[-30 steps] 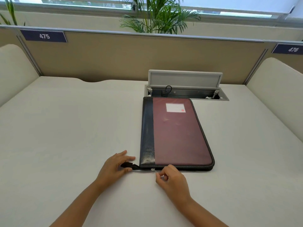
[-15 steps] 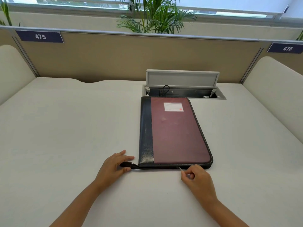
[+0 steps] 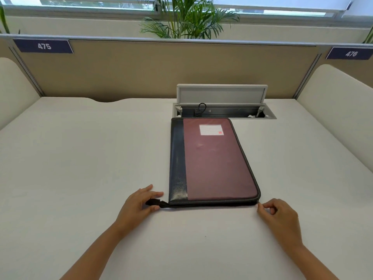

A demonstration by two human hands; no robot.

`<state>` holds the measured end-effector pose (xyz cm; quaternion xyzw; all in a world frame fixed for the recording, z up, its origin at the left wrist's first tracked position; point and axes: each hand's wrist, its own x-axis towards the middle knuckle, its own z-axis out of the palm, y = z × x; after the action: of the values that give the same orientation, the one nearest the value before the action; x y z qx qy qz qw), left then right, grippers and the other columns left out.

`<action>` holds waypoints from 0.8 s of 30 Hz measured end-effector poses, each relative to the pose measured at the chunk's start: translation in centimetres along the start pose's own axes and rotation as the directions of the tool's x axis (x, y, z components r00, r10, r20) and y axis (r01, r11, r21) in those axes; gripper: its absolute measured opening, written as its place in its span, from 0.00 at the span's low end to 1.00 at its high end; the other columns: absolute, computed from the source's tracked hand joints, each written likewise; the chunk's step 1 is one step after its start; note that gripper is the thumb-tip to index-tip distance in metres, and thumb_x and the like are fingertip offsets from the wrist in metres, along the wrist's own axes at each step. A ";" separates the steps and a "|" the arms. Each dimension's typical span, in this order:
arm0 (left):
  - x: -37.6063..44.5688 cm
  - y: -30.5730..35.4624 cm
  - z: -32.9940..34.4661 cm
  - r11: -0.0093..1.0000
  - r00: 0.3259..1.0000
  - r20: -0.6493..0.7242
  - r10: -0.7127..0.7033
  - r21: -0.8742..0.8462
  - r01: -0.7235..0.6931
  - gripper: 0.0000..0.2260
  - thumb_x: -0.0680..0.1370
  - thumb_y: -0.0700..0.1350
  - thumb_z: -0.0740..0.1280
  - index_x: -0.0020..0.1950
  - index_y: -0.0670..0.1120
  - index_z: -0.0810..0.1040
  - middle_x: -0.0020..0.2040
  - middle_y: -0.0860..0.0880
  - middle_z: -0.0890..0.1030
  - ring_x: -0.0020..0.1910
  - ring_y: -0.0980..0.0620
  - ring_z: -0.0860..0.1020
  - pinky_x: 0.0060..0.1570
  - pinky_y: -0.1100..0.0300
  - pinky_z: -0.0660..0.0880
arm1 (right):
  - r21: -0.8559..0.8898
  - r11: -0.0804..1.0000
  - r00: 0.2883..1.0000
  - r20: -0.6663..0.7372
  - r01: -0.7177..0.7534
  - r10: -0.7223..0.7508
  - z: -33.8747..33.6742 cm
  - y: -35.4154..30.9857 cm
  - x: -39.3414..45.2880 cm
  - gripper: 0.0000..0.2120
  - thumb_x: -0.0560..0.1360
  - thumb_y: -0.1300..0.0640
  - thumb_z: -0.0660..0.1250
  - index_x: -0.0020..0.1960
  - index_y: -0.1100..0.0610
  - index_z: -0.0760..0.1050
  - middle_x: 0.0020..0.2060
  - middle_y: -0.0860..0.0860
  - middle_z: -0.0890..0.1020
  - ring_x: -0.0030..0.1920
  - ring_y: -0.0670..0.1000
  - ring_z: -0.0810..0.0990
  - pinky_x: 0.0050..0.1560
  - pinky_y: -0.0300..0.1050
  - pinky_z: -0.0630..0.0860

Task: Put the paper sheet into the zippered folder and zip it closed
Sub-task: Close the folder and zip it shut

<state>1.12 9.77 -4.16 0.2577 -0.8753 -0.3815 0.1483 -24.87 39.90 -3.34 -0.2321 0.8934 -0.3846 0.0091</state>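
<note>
The zippered folder point(image 3: 214, 162) lies flat and closed on the white desk, maroon cover with a black spine strip and a white label near its far end. No paper sheet shows anywhere. My left hand point(image 3: 137, 205) pinches the black zipper tail point(image 3: 154, 202) that sticks out at the folder's near left corner. My right hand point(image 3: 279, 216) pinches the small zipper pull point(image 3: 258, 203) at the near right corner, thumb and forefinger closed on it.
An open cable hatch point(image 3: 222, 106) with its lid raised sits in the desk just behind the folder. Beige partition walls stand at the back and both sides, with number plates 475 point(image 3: 44, 46) and 476 point(image 3: 351, 53). A palm plant point(image 3: 189, 19) stands behind the partition.
My right hand has drawn the zipper pull rightward along the folder's near edge, from near the left corner to the right corner. My left hand has stayed on the zipper tail.
</note>
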 end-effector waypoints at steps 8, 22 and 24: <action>0.0 0.2 0.0 1.000 1.000 -0.003 -0.026 -0.001 0.026 0.15 0.72 0.45 0.71 0.55 0.61 0.75 0.55 0.65 0.76 0.69 0.61 0.64 0.70 0.56 0.60 | 0.050 0.991 0.992 0.027 -0.125 0.124 0.0 0.0 2.2 0.09 0.68 0.49 0.72 0.32 0.49 0.75 0.28 0.48 0.74 0.31 0.49 0.74 0.31 0.43 0.67; 2.6 3.4 2.1 0.964 0.948 -0.178 -0.263 -0.082 0.252 0.08 0.75 0.54 0.65 0.54 0.57 0.76 0.52 0.61 0.81 0.54 0.57 0.77 0.56 0.59 0.70 | -0.005 0.988 0.977 0.154 -0.151 0.150 0.9 -1.2 7.1 0.09 0.70 0.49 0.70 0.34 0.50 0.76 0.25 0.48 0.74 0.28 0.47 0.71 0.29 0.42 0.64; 3.6 4.2 2.7 0.963 0.935 -0.234 -0.266 -0.014 0.270 0.16 0.76 0.55 0.62 0.63 0.53 0.72 0.57 0.54 0.80 0.57 0.52 0.77 0.56 0.55 0.70 | -0.043 0.991 0.972 0.190 -0.130 0.136 1.7 -1.6 7.1 0.08 0.71 0.50 0.68 0.34 0.49 0.75 0.27 0.47 0.76 0.29 0.47 0.73 0.31 0.42 0.66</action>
<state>-4.48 11.76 -2.66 0.4190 -0.8118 -0.3570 0.1947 -30.26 34.84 -2.27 -0.2082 0.9075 -0.3454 0.1179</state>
